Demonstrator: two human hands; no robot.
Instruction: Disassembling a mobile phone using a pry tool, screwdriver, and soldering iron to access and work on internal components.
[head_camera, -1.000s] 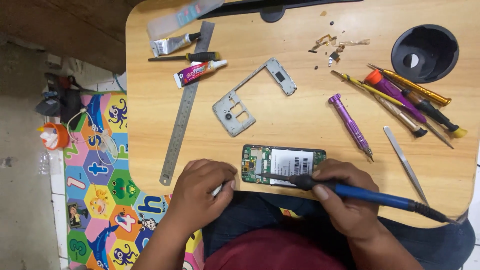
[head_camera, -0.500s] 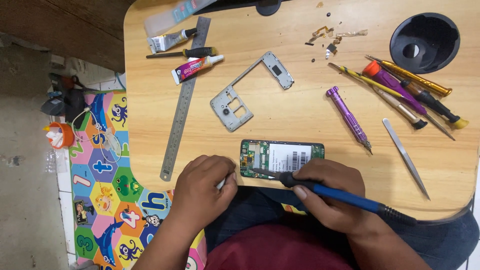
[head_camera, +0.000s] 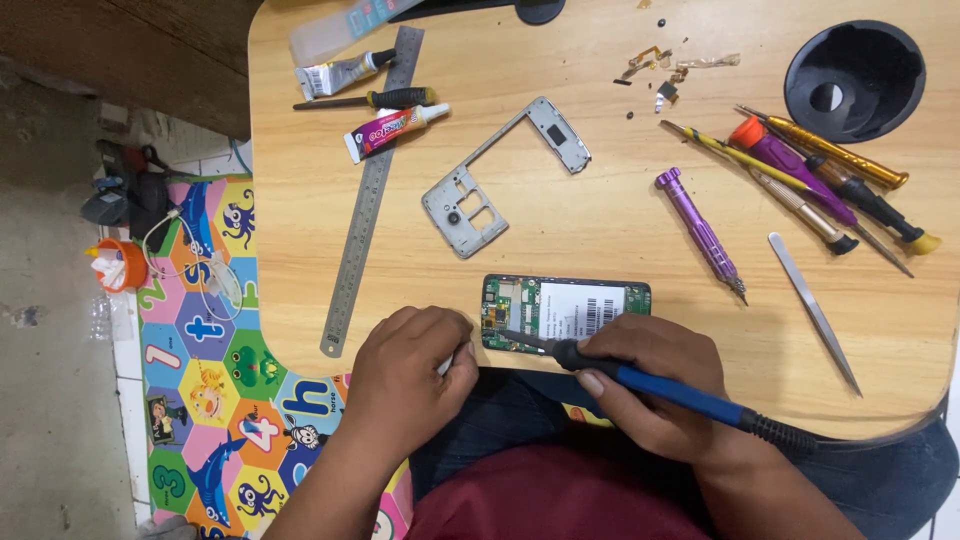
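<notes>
An opened phone (head_camera: 566, 311) with a green circuit board and a white-labelled battery lies near the front edge of the wooden table (head_camera: 600, 210). My right hand (head_camera: 650, 385) grips a blue-handled soldering iron (head_camera: 660, 385), its tip resting on the board's left end. My left hand (head_camera: 410, 380) is curled at the table edge just left of the phone, pinching a small thin light-coloured piece that is mostly hidden by the fingers.
A grey phone frame (head_camera: 500, 175) lies mid-table. A steel ruler (head_camera: 365, 200), glue tubes (head_camera: 395, 128) and a black screwdriver (head_camera: 370, 100) are at left. A purple screwdriver (head_camera: 700, 235), several other drivers (head_camera: 830, 180), tweezers (head_camera: 815, 310) and a black cup (head_camera: 850, 80) are at right. A coloured play mat (head_camera: 210, 380) covers the floor.
The view has shifted slightly. My right hand with the soldering iron has edged left, bringing the tip further onto the board's left end. My left hand stays put.
</notes>
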